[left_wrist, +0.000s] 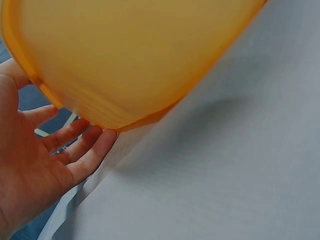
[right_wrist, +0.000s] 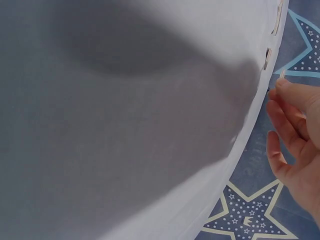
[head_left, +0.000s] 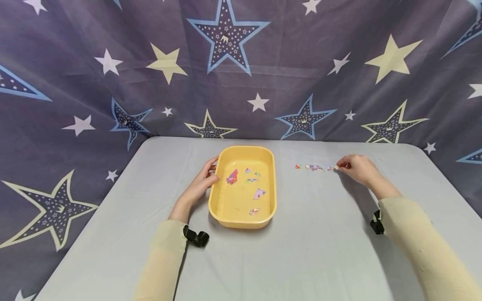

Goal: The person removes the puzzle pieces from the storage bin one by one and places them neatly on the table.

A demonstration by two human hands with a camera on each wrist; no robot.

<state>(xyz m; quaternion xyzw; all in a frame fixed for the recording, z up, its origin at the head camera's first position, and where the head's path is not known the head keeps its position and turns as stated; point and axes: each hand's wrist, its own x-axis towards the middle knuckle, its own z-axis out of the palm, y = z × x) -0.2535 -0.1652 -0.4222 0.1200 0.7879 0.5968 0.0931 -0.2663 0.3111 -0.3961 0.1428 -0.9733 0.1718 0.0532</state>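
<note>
Over the back R of the desk (head_left: 327, 251), R hand (head_left: 359, 170) pinches a tiny pc. (head_left: 337, 167) btwn thumb & finger; row of pcs. (head_left: 315, 168) runs straight L from it toward yellow tub (head_left: 231, 205), L hand (head_left: 197, 184) touching its L side, fingers near-straight.

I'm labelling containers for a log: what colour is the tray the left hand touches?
The tray is yellow, seen best in the head view.

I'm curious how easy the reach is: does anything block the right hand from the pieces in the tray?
Only the tray's right wall stands up between the right hand and the pieces inside; the tray is open on top. The row outside lies low, so it probably won't hinder. The left hand touches the opposite side.
</note>
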